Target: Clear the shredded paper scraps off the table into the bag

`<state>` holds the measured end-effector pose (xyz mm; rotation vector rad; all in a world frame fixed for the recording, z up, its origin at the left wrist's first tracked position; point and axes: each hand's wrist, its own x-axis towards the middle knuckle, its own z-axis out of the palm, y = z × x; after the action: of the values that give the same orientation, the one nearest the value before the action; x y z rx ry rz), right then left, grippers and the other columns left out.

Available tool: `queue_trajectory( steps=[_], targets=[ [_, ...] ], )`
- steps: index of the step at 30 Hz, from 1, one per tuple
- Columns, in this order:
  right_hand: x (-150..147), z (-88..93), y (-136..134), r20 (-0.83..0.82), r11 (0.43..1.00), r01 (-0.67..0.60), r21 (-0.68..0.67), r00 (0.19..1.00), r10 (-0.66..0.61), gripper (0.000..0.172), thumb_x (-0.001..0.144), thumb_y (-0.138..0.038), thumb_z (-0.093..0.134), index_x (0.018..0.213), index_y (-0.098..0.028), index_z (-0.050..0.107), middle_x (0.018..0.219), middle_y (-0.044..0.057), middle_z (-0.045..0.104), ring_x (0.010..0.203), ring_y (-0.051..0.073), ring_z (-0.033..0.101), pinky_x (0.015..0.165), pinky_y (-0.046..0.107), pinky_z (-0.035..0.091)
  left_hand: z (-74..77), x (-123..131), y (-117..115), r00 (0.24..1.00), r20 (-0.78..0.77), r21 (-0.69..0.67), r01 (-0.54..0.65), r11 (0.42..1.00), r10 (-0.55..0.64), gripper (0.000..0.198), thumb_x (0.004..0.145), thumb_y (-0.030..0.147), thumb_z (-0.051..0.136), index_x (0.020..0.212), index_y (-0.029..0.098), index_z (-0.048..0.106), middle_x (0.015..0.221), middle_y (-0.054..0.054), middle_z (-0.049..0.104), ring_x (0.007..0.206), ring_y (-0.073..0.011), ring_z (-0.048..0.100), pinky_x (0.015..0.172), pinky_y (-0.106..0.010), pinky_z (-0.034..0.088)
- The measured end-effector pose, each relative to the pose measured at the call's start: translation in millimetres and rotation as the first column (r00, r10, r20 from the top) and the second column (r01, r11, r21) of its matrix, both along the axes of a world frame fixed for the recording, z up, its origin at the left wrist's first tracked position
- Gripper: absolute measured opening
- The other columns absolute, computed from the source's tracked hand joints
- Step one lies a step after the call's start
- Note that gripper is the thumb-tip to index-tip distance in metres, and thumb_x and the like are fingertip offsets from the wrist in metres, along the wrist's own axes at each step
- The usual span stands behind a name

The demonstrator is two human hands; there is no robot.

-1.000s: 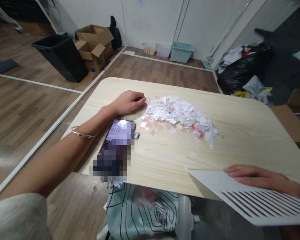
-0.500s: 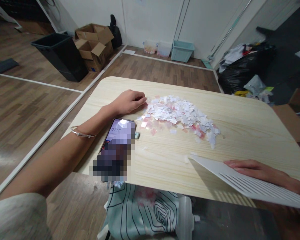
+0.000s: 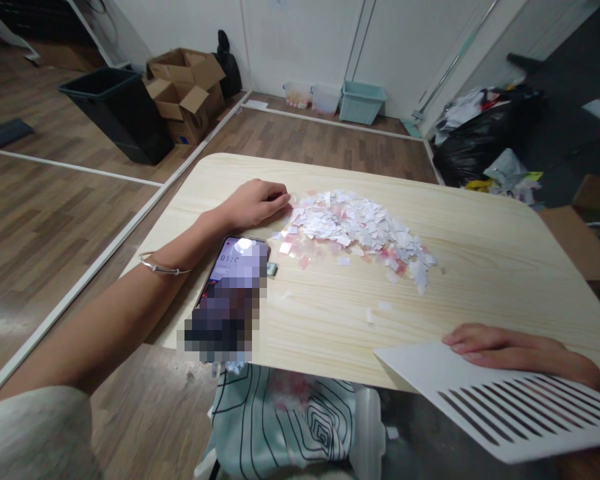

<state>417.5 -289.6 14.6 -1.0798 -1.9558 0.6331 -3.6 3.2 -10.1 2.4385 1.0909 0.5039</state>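
Observation:
A pile of small white and pink paper scraps [image 3: 360, 233] lies in the middle of a light wooden table [image 3: 480, 227]. My left hand [image 3: 257, 202] rests on the table at the pile's left end, fingers curled under, touching the scraps. My right hand [image 3: 520, 353] holds a white slotted plastic panel [image 3: 500, 400] at the table's near right edge, fingers on top of it. A phone [image 3: 235, 273] with a lit screen lies on the table beside my left forearm, which wears a thin bracelet [image 3: 163, 267].
A patterned cloth [image 3: 290, 420] sits below the table's near edge. On the floor stand a black bin [image 3: 120, 113], open cardboard boxes [image 3: 187, 90], a teal tub [image 3: 361, 101] and black rubbish bags [image 3: 485, 140] at the right.
My right hand has tipped and drawn the slotted panel back toward me, off the table's near edge. My left hand has stayed at the pile.

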Motion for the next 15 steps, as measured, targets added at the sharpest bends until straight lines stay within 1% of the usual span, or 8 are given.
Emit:
queue_trajectory(
  steps=[2, 4, 8, 10, 12, 15],
  targets=[
    [2, -0.8, -1, -0.008, 1.0, -0.002, -0.009, 1.0, 0.002, 0.021, 0.107, -0.052, 0.08, 0.115, -0.041, 0.096, 0.088, 0.004, 0.094, 0.078, 0.029, 0.093, 0.077, 0.032, 0.078, -0.1, 0, 0, 1.0, -0.002, -0.004, -0.005, 1.0, 0.005, 0.039, 0.105, 0.045, 0.054, 0.081, 0.02, 0.072, 0.067, -0.004, 0.065, 0.065, -0.0203, 0.053, 0.068, -0.036, 0.036],
    [5, -4.0, -4, 0.003, 1.0, 0.026, -0.012, 1.0, -0.026, 0.021, 0.106, -0.055, 0.08, 0.113, -0.043, 0.096, 0.09, 0.004, 0.094, 0.077, 0.03, 0.093, 0.076, 0.034, 0.078, 0.0, 0, 0, 1.0, 0.0, -0.008, -0.011, 1.0, 0.011, 0.04, 0.105, 0.045, 0.053, 0.082, 0.019, 0.073, 0.068, -0.004, 0.065, 0.066, -0.0207, 0.053, 0.069, -0.037, 0.036],
    [14, -16.0, -12, 0.025, 0.993, 0.12, -0.002, 0.992, -0.12, 0.023, 0.109, -0.055, 0.075, 0.114, -0.045, 0.095, 0.096, 0.005, 0.095, 0.084, 0.031, 0.093, 0.083, 0.035, 0.078, 0.8, 0, -2, 1.0, 0.008, -0.014, -0.014, 1.0, 0.014, 0.037, 0.104, 0.043, 0.053, 0.08, 0.02, 0.07, 0.067, -0.003, 0.063, 0.066, -0.0201, 0.053, 0.069, -0.036, 0.036],
    [17, -19.7, -13, 0.039, 0.99, 0.14, -0.001, 0.989, -0.14, 0.023, 0.109, -0.056, 0.075, 0.115, -0.046, 0.095, 0.098, 0.006, 0.095, 0.087, 0.031, 0.094, 0.085, 0.035, 0.077, 1.1, 1, -2, 1.0, 0.012, -0.013, -0.012, 1.0, 0.012, 0.036, 0.104, 0.043, 0.054, 0.079, 0.021, 0.068, 0.066, -0.003, 0.062, 0.065, -0.0195, 0.052, 0.068, -0.036, 0.035],
    [15, -18.5, -12, 0.046, 0.99, 0.14, -0.001, 0.989, -0.14, 0.023, 0.107, -0.057, 0.078, 0.116, -0.045, 0.095, 0.1, 0.006, 0.095, 0.089, 0.03, 0.094, 0.085, 0.034, 0.077, 1.3, 0, -2, 1.0, 0.012, -0.012, -0.009, 1.0, 0.009, 0.037, 0.105, 0.042, 0.054, 0.078, 0.021, 0.068, 0.065, -0.002, 0.061, 0.064, -0.0192, 0.051, 0.068, -0.036, 0.035],
    [8, -9.3, -8, 0.053, 0.993, 0.12, -0.008, 0.991, -0.12, 0.023, 0.104, -0.057, 0.083, 0.112, -0.041, 0.096, 0.101, 0.006, 0.096, 0.088, 0.029, 0.094, 0.085, 0.03, 0.076, 1.0, 0, -1, 1.0, 0.01, -0.017, -0.006, 1.0, 0.006, 0.037, 0.106, 0.041, 0.054, 0.08, 0.021, 0.07, 0.066, -0.003, 0.062, 0.065, -0.0196, 0.052, 0.069, -0.036, 0.036]
  ],
)
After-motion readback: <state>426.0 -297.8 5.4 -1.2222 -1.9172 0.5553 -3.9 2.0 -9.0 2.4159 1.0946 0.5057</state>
